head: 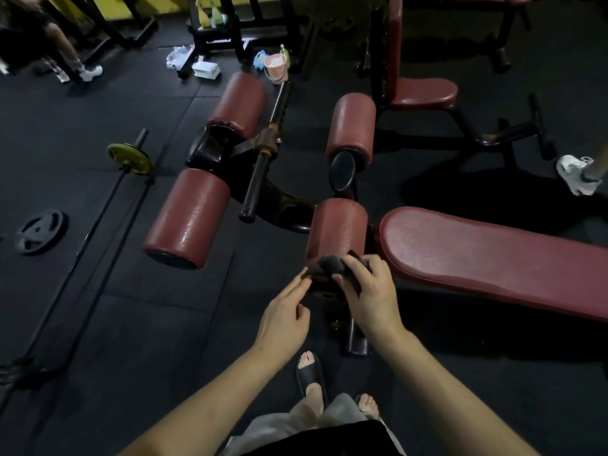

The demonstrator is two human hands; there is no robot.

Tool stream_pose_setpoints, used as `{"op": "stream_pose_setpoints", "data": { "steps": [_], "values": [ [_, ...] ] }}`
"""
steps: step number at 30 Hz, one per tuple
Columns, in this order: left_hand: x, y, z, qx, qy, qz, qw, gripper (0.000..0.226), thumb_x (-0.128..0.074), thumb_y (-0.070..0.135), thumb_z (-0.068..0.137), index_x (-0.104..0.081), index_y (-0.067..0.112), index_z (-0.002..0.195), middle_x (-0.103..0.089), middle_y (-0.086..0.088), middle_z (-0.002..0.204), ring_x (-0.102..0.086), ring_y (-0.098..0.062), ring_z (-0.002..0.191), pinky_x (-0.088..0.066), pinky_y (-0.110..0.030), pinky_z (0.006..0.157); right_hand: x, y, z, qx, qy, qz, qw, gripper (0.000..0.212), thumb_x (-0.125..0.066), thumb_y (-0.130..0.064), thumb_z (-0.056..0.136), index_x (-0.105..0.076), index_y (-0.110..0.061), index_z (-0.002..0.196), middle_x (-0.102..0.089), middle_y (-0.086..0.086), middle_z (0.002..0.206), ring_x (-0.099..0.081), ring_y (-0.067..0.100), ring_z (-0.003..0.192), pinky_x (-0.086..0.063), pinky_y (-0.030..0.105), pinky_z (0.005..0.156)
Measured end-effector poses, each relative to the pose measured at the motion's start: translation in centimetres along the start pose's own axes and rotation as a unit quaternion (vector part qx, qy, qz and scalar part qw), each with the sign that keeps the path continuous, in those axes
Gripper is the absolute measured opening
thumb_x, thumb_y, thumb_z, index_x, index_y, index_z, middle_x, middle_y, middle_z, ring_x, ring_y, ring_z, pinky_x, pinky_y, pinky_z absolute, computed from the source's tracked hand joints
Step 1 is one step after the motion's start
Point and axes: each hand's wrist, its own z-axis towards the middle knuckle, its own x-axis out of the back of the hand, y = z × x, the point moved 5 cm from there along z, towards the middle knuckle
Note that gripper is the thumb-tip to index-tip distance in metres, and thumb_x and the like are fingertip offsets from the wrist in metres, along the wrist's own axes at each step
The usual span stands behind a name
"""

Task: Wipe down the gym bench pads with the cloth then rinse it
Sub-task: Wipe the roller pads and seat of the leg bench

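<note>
Dark cloth point(329, 269) bunched at near end of maroon roller pad point(339, 228) — my left hand point(284, 319) pinches its 9 o'clock edge, right hand point(368, 291) grips it; bench pad point(487, 258) at 3 o'clock.

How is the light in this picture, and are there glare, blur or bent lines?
Head view: dim light, the floor nearly black; small bright specks of glare on the red roller pads and the bench pad; the dark cloth between the left hand and right hand shows little detail; wide-angle bending at the edges; far corners soft.
</note>
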Motion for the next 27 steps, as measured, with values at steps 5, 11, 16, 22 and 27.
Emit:
{"op": "stream_pose_setpoints", "data": {
  "steps": [5, 11, 16, 22, 27],
  "values": [
    [0.0, 0.5, -0.4, 0.002, -0.027, -0.031, 0.999, 0.070, -0.047, -0.002, 0.098, -0.041, 0.038, 0.155, -0.026, 0.034, 0.159, -0.051, 0.023, 0.112, -0.044, -0.007, 0.092, -1.3, 4.0, 10.7, -0.068, 0.056, -0.004, 0.996, 0.031, -0.063, -0.033, 0.099, -0.067, -0.015, 0.122, -0.055, 0.011, 0.106, -0.055, 0.029, 0.097, -0.052, 0.050, 0.082],
    [-0.4, 1.4, -0.2, -0.010, -0.019, -0.026, 0.999, 0.071, -0.047, -0.002, 0.097, -0.037, 0.035, 0.157, -0.022, 0.033, 0.161, -0.041, 0.029, 0.119, -0.037, -0.003, 0.100, -1.5, 4.1, 8.6, -0.118, 0.062, 0.032, 0.991, 0.038, -0.065, -0.032, 0.100, -0.064, -0.014, 0.133, -0.055, 0.009, 0.106, -0.056, 0.023, 0.097, -0.053, 0.045, 0.087],
    [-0.6, 0.9, 0.4, -0.001, -0.039, 0.006, 0.999, 0.074, -0.048, 0.000, 0.097, -0.030, 0.035, 0.160, -0.016, 0.035, 0.163, -0.027, 0.013, 0.144, -0.028, -0.007, 0.113, 0.4, 0.9, -1.4, -0.084, 0.011, 0.068, 0.994, 0.045, -0.062, -0.041, 0.097, -0.066, -0.012, 0.132, -0.053, 0.001, 0.105, -0.057, 0.015, 0.095, -0.054, 0.032, 0.084],
    [-0.2, 0.1, 1.2, 0.044, -0.067, -0.017, 0.997, 0.075, -0.047, 0.002, 0.097, -0.030, 0.041, 0.159, -0.018, 0.034, 0.163, -0.054, 0.010, 0.085, -0.045, -0.003, 0.079, -1.8, 4.2, 10.3, -0.129, 0.070, 0.044, 0.988, 0.037, -0.067, -0.032, 0.099, -0.065, -0.014, 0.131, -0.054, 0.009, 0.107, -0.056, 0.024, 0.098, -0.052, 0.044, 0.089],
    [0.4, 0.8, 1.1, 0.016, -0.047, 0.001, 0.999, 0.070, -0.047, 0.001, 0.097, -0.035, 0.034, 0.158, -0.023, 0.028, 0.163, -0.043, 0.035, 0.099, -0.031, 0.006, 0.090, -1.9, 5.2, 11.2, -0.153, 0.074, 0.054, 0.984, 0.039, -0.064, -0.035, 0.100, -0.064, -0.015, 0.134, -0.054, 0.008, 0.109, -0.058, 0.024, 0.099, -0.053, 0.047, 0.089]
  ]
}}
